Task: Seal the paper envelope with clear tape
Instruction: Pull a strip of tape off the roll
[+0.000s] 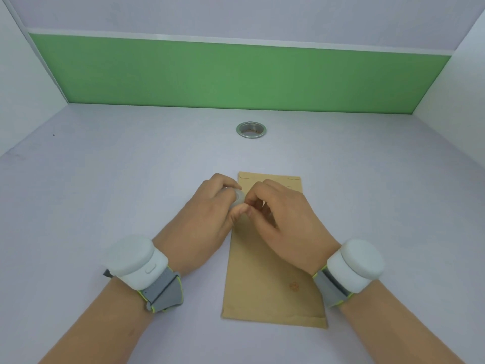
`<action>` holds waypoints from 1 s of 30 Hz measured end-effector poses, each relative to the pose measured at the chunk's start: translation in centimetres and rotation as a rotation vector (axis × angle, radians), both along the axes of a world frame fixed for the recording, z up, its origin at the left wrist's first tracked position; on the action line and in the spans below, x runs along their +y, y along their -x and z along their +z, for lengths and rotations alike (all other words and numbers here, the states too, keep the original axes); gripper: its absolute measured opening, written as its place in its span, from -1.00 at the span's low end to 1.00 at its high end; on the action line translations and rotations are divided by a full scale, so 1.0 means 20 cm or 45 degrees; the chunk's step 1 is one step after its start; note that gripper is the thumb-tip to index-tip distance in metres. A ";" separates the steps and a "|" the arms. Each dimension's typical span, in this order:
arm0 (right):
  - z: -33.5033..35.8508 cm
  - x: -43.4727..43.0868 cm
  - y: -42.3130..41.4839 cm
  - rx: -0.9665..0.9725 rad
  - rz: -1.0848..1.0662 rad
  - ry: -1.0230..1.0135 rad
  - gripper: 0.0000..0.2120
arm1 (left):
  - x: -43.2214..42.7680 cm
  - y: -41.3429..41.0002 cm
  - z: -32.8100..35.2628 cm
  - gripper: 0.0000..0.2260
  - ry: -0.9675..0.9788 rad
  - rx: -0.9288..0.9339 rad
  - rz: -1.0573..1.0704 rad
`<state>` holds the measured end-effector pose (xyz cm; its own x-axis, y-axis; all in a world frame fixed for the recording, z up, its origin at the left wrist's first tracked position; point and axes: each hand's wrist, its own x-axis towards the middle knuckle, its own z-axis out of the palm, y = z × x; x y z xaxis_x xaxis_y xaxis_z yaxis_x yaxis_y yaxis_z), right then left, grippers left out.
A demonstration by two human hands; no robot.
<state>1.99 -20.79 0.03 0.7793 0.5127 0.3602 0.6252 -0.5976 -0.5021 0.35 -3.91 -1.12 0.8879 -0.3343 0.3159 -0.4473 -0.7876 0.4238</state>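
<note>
A long brown paper envelope (270,282) lies flat on the white desk, its flap end pointing away from me. My left hand (207,219) hovers over the envelope's upper left edge and grips a small roll of clear tape (239,197), mostly hidden by the fingers. My right hand (286,219) is above the envelope's upper half, thumb and forefinger pinched together at the roll's rim. Whether a tape end sits between those fingertips is too small to tell. Both wrists carry white sensor bands.
A round metal cable grommet (251,129) is set in the desk (118,179) beyond the envelope. A green back panel (236,74) and white side walls (456,82) enclose the desk on three sides.
</note>
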 end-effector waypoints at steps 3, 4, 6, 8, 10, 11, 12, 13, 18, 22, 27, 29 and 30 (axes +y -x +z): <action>0.00 0.01 0.00 0.030 -0.021 -0.024 -0.92 | -0.01 0.01 0.00 -0.57 0.011 0.031 -0.011; 0.00 0.01 0.00 0.044 -0.021 -0.031 -0.93 | -0.01 0.01 0.00 -0.58 0.014 0.044 -0.010; 0.01 0.00 0.00 0.061 -0.017 -0.043 -0.92 | -0.01 0.00 0.00 -0.59 0.011 0.057 -0.009; 0.02 0.00 0.01 0.071 -0.013 -0.057 -0.91 | -0.01 0.00 0.00 -0.64 0.014 0.040 -0.004; 0.02 0.00 0.01 0.096 -0.007 -0.077 -0.92 | -0.01 0.00 -0.01 -0.71 0.026 0.008 0.013; 0.02 0.00 0.01 0.106 -0.005 -0.089 -0.93 | -0.01 0.00 -0.01 -0.73 0.038 -0.005 0.027; 0.02 0.00 0.01 0.116 -0.003 -0.107 -0.93 | -0.01 0.00 -0.01 -0.76 0.056 -0.008 0.045; 0.01 0.00 0.01 0.127 -0.001 -0.129 -0.94 | -0.01 0.00 -0.01 -0.78 0.078 -0.008 0.063; 0.01 0.01 0.01 0.172 0.004 -0.165 -0.93 | -0.01 0.00 -0.01 -0.80 0.107 0.008 0.088; 0.01 0.00 0.01 0.178 0.001 -0.153 -0.93 | 0.00 0.00 0.00 -0.77 0.122 0.012 0.120; 0.00 0.00 0.00 0.121 -0.024 -0.090 -0.91 | -0.01 0.00 -0.01 -0.77 0.102 -0.030 0.186; 0.00 0.00 0.00 0.077 -0.029 -0.048 -0.90 | -0.02 0.00 -0.01 -0.78 0.082 -0.050 0.200; 0.00 0.00 0.00 0.053 -0.030 -0.032 -0.91 | -0.02 0.00 -0.01 -0.78 0.075 -0.060 0.205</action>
